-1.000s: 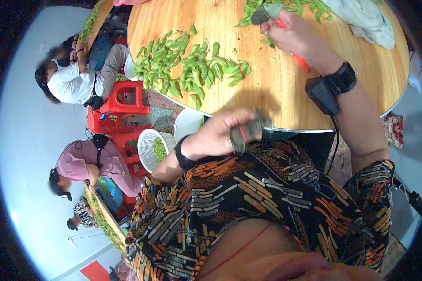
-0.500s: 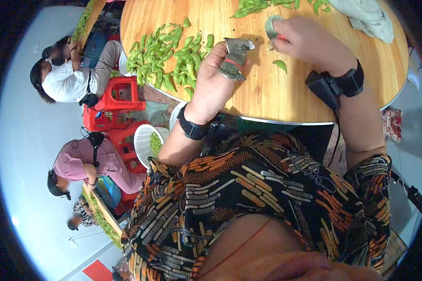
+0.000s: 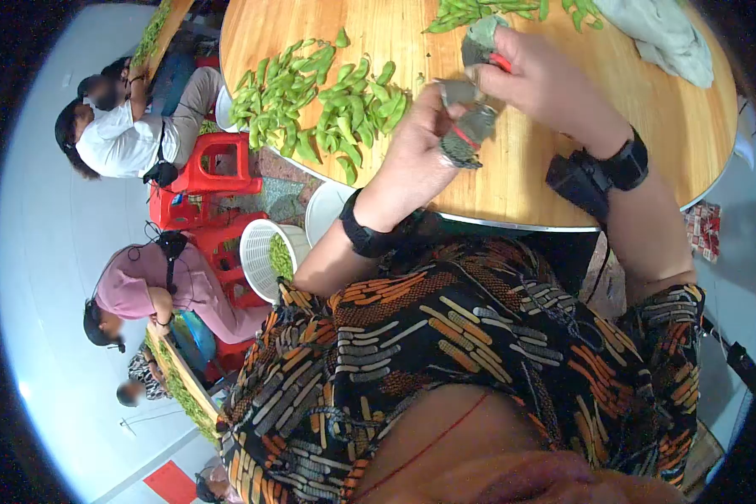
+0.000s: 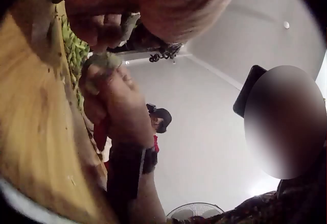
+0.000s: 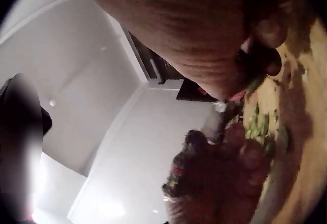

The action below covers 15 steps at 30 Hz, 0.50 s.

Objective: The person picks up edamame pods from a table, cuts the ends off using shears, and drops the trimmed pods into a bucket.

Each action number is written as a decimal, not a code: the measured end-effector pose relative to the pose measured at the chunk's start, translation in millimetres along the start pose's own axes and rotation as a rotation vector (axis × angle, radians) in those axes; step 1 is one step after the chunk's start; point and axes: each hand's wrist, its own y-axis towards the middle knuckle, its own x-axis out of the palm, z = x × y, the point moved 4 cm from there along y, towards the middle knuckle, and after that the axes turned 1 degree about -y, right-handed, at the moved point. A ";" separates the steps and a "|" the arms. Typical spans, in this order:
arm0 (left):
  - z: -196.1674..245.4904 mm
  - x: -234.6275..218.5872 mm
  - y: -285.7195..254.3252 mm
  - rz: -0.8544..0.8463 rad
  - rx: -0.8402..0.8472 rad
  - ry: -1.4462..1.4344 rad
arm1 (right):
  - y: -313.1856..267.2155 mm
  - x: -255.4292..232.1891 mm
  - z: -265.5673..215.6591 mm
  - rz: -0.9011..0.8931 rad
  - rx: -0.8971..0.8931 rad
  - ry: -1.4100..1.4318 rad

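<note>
My right hand (image 3: 546, 88) grips a red-handled tool (image 3: 501, 62); greyish-green cloth (image 3: 484, 38) covers part of its fingers. Close beside it, my left hand (image 3: 416, 164) bends its fingers toward the right fingertips over the round table (image 3: 554, 197). Grey wrapping with a red band (image 3: 470, 134) is on the left fingers. Whether they hold a pod is hidden. The left wrist view shows the right hand (image 4: 120, 104) below the near hand; the right wrist view shows the left hand (image 5: 219, 178), dark and blurred. Green pods (image 3: 344, 109) lie left of my hands.
More pods (image 3: 470, 12) lie at the far edge beside a grey cloth (image 3: 659, 38). Left of the table are a white basket (image 3: 260, 259), a white bucket (image 3: 323, 210) and red stools (image 3: 223, 164). Several people sit by long boards of pods.
My left hand has risen from the table's near edge, then moved right to meet my right hand. The single pod seen below the right hand half a second ago no longer shows there.
</note>
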 end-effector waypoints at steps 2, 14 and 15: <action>-6.4 -3.1 3.3 -0.028 -0.027 0.075 | -2.6 4.0 1.0 0.055 0.009 0.035; -10.9 -17.5 -2.9 0.104 -0.156 -0.252 | 5.0 10.4 16.6 0.059 -0.220 -0.218; -7.8 -18.1 -3.9 0.108 -0.156 -0.254 | 3.0 9.5 17.9 0.066 -0.220 -0.259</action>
